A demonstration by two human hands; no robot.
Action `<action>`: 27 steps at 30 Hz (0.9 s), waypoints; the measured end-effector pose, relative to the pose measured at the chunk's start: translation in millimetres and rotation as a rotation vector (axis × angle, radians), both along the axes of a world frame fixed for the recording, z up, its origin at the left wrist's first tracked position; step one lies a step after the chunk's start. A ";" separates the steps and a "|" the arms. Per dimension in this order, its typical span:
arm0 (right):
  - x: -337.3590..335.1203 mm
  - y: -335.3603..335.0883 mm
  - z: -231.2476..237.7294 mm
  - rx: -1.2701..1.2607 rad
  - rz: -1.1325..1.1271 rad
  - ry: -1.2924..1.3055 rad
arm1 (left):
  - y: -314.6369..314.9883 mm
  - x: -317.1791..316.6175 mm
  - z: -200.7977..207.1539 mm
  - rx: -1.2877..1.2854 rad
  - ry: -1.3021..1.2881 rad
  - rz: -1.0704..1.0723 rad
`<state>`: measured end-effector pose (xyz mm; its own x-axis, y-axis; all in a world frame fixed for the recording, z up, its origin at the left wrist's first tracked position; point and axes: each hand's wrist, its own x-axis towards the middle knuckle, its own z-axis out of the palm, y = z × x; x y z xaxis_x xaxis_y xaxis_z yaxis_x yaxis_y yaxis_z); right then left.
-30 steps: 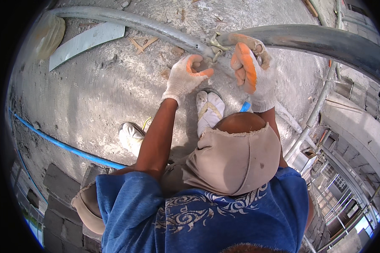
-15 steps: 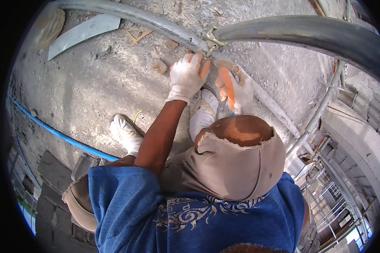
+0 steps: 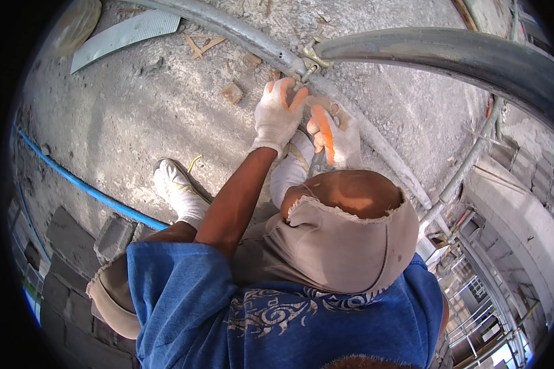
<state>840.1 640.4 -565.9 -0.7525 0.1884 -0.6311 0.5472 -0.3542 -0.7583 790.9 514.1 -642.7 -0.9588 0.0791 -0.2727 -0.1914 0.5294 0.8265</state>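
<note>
A brass-coloured scaffold clamp (image 3: 314, 55) sits where a grey metal pipe (image 3: 252, 40) on the ground meets a dark, thicker-looking pipe (image 3: 436, 49) that rises toward the right. My left hand (image 3: 277, 117), in a white glove with orange palm, has its fingers bent at the clamp's lower bolt end; what lies between thumb and fingers is hidden. Close beside it, my right hand (image 3: 339, 136), gloved alike, is curled next to the grey pipe. A small brownish, ring-like shape (image 3: 334, 108) shows at its fingertips, too unclear to name.
Wood scraps (image 3: 204, 45) and a broken block (image 3: 232, 93) lie on the rough concrete. A corrugated sheet (image 3: 126, 37) is at the far left. A blue hose (image 3: 92, 194) runs along the left, near grey blocks (image 3: 74, 243). Another pipe (image 3: 467, 163) crosses at the right.
My right hand has moved slightly left, closer to my left hand. The left hand has shifted a little right and stays by the clamp. The view has tilted slightly.
</note>
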 end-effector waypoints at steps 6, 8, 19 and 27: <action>1.1 4.0 -1.4 0.015 0.008 -0.010 | -4.7 -6.3 -2.9 0.002 -0.001 -0.089; 2.4 5.0 -1.9 0.022 0.013 -0.007 | -0.4 -2.7 -1.5 0.006 0.042 -0.008; 15.7 11.6 -4.7 0.008 -0.001 -0.030 | 1.4 -2.6 -1.1 -0.050 0.043 -0.004; 13.0 3.3 -4.9 -0.024 -0.029 -0.042 | -0.9 -8.8 4.0 -0.158 0.251 -0.091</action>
